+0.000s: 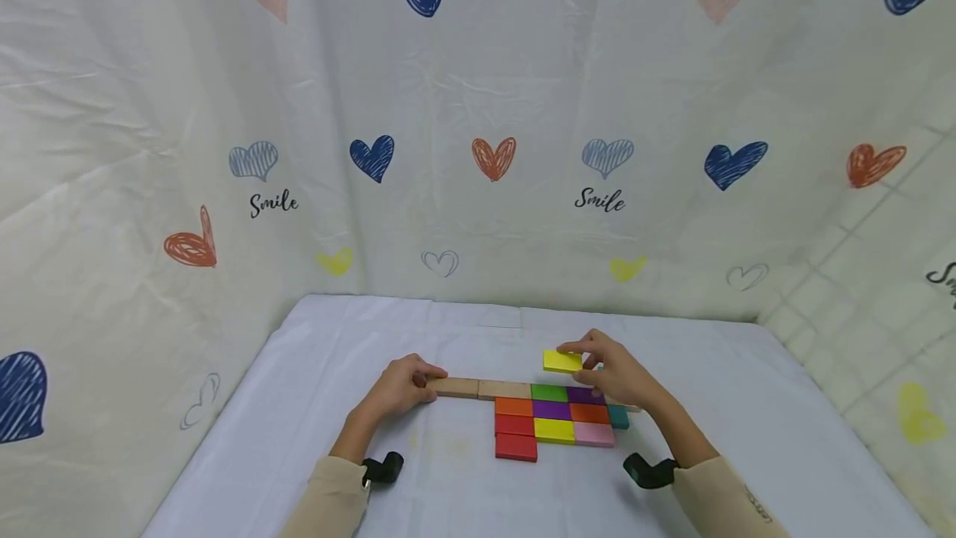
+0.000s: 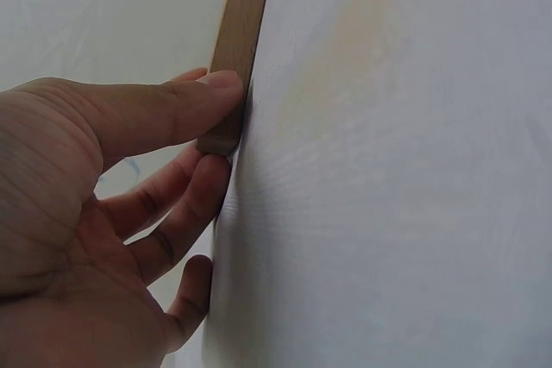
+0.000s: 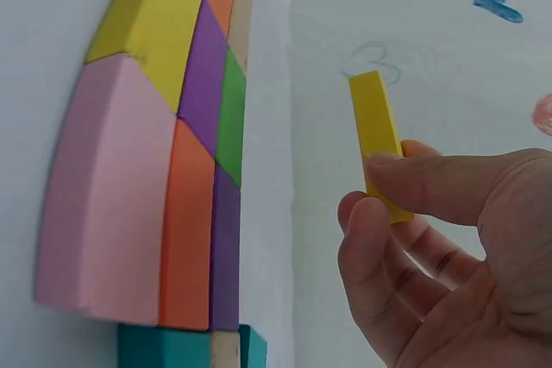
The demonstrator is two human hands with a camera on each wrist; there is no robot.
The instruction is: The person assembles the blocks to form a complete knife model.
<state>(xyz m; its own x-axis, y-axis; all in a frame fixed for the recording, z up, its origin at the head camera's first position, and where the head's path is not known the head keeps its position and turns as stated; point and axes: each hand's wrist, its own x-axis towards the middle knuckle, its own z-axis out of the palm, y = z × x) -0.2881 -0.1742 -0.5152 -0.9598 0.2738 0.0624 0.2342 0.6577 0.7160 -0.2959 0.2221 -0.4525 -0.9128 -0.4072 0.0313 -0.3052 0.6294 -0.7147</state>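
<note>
My left hand (image 1: 397, 386) pinches the left end of a plain wooden block (image 1: 457, 388), its thumb on the near side in the left wrist view. A second wooden block (image 1: 504, 390) continues the line to the right. In my right hand (image 1: 616, 370) a yellow block (image 1: 560, 361) is pinched between thumb and fingers, held just beyond the laid-out blocks. Behind the line's right part lie a green block (image 1: 549, 393) and a purple block (image 1: 585, 395). The right wrist view shows the yellow block (image 3: 375, 118) apart from the others.
Nearer me, rows of coloured blocks touch: orange (image 1: 514, 407), red (image 1: 515, 447), yellow (image 1: 554, 431) and pink (image 1: 594, 435). A teal block (image 1: 618, 416) stands at the right end, beside a bit of wood. White cloth (image 1: 448, 505) covers the table, with a heart-printed curtain (image 1: 478, 65) behind.
</note>
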